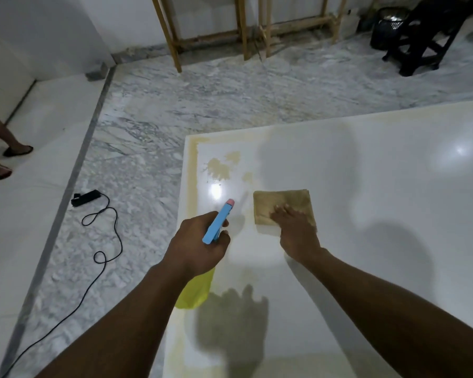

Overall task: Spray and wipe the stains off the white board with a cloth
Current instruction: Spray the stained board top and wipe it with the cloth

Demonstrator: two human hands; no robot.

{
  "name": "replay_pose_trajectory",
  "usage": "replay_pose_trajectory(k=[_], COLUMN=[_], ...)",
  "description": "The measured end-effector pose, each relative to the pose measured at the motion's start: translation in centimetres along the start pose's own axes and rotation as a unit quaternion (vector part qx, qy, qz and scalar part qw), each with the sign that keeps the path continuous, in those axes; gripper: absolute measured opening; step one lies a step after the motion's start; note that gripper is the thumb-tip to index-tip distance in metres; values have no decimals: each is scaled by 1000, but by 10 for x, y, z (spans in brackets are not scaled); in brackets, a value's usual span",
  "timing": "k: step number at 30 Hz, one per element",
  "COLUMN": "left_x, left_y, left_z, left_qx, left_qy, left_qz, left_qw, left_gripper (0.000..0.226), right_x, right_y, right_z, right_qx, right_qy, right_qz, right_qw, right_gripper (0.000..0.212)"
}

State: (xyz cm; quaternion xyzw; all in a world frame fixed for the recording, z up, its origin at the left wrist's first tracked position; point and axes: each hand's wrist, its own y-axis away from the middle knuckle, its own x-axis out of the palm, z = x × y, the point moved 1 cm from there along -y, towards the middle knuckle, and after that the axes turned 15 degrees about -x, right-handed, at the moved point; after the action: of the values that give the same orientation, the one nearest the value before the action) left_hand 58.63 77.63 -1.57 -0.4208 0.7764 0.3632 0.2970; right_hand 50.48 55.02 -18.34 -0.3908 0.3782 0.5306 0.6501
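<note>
Left hand [200, 248] fingers curled round yellow spray bottle with blue trigger head [217, 223], right hand [298, 227] fingers spread flat on folded tan cloth [281, 204], yellowish stains [221, 167] on glossy white board [380, 200] beyond the fingertips

White board [380, 203] lying flat, yellowish stains [218, 169] near its corner; tan cloth [281, 200] flat beside them; blue-headed spray bottle [219, 219] tilted above.

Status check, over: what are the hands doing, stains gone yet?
Left hand grips spray bottle, aimed toward stains. Right hand flat on cloth. Stains remain on white board. Nothing blocking.
</note>
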Motion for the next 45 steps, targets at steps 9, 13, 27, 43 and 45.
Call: replay_pose_trajectory(k=[9,13,27,43,45], left_x=[-19,-35,-79,-55,-54], left_y=[120,154,79,-40,-32], left_z=[55,81,82,91,94], left_qx=[28,26,47,17,22], left_qy=[9,9,-7,20,15], left_qz=[26,34,51,78,76], left_qw=[999,999,998,997,997], left_gripper=[11,7,10,12,13], right_x=[15,1,-133,-10,-7], right_y=[183,214,-9,-134,-100], right_z=[120,150,107,60,76], right_qx=[51,119,199,161,101], right_qy=[-4,-37,-261,-25,20], right_qz=[38,125,92,69,88], right_qw=[998,984,940,984,991], right_gripper=[69,50,22,45,46])
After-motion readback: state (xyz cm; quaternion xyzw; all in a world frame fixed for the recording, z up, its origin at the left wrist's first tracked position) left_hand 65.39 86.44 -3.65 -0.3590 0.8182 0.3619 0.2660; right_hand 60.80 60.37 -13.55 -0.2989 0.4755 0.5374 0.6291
